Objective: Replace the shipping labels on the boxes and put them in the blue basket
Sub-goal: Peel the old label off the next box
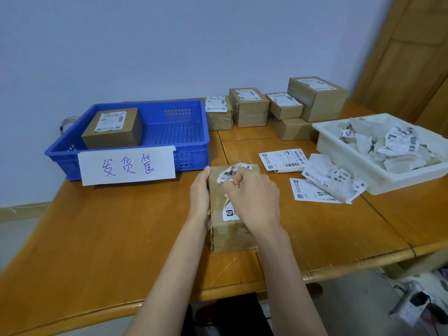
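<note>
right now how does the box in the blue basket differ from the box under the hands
The box in the blue basket carries a whole, flat label; the box under the hands has a torn, partly peeled one. The first sits untouched inside the blue basket; the second lies on the table, steadied by the left hand while the right hand pinches its label. Both are brown cardboard.

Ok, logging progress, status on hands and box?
Left hand steadies box. Right hand pinching torn old label. One box in blue basket. Nothing in the way.
</note>
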A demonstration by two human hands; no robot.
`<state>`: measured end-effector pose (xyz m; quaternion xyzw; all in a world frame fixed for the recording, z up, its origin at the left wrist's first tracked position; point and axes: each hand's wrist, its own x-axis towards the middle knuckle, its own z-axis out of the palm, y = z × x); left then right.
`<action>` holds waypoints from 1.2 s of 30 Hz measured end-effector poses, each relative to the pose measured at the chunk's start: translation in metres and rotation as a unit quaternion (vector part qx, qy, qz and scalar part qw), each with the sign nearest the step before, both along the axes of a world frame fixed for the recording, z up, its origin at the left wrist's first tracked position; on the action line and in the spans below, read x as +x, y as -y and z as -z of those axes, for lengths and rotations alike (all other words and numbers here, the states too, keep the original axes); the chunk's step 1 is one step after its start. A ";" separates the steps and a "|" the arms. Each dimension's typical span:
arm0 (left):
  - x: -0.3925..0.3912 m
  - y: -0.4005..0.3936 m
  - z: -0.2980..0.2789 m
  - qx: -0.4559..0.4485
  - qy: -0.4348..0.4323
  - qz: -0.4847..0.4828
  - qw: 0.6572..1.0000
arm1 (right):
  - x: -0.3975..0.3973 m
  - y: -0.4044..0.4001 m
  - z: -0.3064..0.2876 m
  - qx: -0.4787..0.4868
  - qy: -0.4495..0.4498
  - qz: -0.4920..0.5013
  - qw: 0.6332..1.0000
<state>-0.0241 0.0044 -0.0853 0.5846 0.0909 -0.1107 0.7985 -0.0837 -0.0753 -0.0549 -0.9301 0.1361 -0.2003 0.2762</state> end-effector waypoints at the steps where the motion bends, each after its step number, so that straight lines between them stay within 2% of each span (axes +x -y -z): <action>1: 0.000 0.000 0.001 -0.001 -0.001 0.001 1.000 | -0.001 0.000 0.000 0.012 0.006 -0.001 1.000; 5: 0.001 0.000 0.001 -0.012 -0.003 -0.002 1.000 | -0.003 0.002 -0.002 0.076 0.021 0.004 0.997; 7: 0.000 0.001 0.001 -0.009 0.002 -0.001 1.000 | -0.002 -0.001 -0.003 0.069 0.015 0.008 0.997; 12: 0.001 0.000 0.000 -0.008 -0.004 -0.003 1.000 | -0.002 0.000 -0.002 -0.020 -0.029 -0.005 0.999; 17: 0.001 0.000 0.002 -0.010 0.001 -0.008 1.000 | -0.003 0.003 0.000 0.009 -0.024 -0.019 0.999; 20: 0.000 0.001 0.001 -0.018 0.001 -0.005 1.000 | -0.002 0.006 -0.003 0.105 -0.030 -0.032 0.993; 22: -0.001 0.001 0.001 -0.023 -0.002 0.001 1.000 | -0.001 0.009 -0.004 0.153 0.012 -0.032 0.988; 25: -0.001 0.002 0.002 -0.019 -0.003 0.002 1.000 | 0.005 0.014 -0.001 0.063 0.048 -0.054 0.995; 28: 0.001 0.002 0.004 -0.015 -0.002 -0.003 1.000 | 0.010 0.015 0.004 -0.001 0.002 -0.058 0.998; 36: 0.001 0.004 0.006 0.004 0.011 -0.013 1.000 | 0.008 0.017 0.005 0.054 0.022 -0.026 0.998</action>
